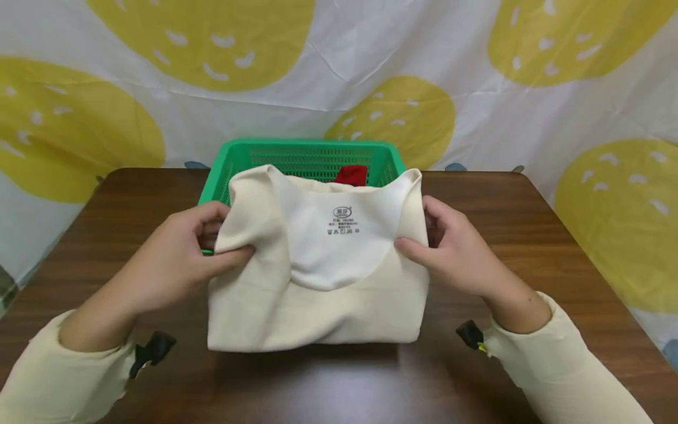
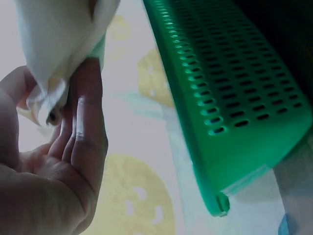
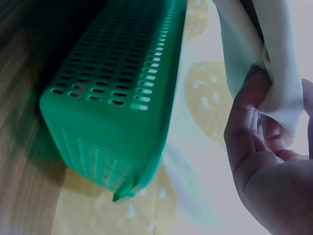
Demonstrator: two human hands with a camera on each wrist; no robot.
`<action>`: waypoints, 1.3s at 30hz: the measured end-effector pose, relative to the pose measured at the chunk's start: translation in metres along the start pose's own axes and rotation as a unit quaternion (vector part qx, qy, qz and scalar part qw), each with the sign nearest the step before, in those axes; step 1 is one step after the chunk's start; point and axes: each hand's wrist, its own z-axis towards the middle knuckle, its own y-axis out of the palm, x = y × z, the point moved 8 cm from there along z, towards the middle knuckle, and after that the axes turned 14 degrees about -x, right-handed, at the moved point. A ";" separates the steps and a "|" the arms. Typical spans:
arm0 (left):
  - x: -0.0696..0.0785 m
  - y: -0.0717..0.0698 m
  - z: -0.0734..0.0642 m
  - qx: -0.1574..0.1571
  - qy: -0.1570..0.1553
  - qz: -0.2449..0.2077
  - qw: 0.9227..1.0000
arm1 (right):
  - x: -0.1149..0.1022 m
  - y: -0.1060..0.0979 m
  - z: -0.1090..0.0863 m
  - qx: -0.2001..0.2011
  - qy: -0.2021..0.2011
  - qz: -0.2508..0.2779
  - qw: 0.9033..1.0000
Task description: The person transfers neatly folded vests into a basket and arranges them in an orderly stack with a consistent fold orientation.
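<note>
A cream undershirt, white inside, hangs folded between both hands in the head view. Its scooped neckline faces up, and a printed label shows on the white lining. My left hand pinches its left edge, thumb in front and fingers behind. On the opposite edge, my right hand grips the cloth the same way. In the left wrist view the left fingers curl round the gathered cloth. The right wrist view shows the right fingers under the folded fabric.
Behind the undershirt stands a green perforated basket on the dark wooden table. Something red lies inside it. A white curtain with yellow shapes hangs at the table's far edge.
</note>
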 end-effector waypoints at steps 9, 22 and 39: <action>-0.008 -0.018 0.028 0.048 -0.008 -0.010 0.999 | 0.007 -0.023 0.037 0.019 0.018 -0.004 1.000; -0.024 -0.035 0.066 0.080 -0.054 -0.004 0.995 | 0.023 -0.046 0.080 0.057 0.088 -0.006 0.994; -0.051 -0.042 0.097 0.065 -0.067 0.022 0.995 | 0.057 -0.037 0.121 0.048 0.138 0.027 0.989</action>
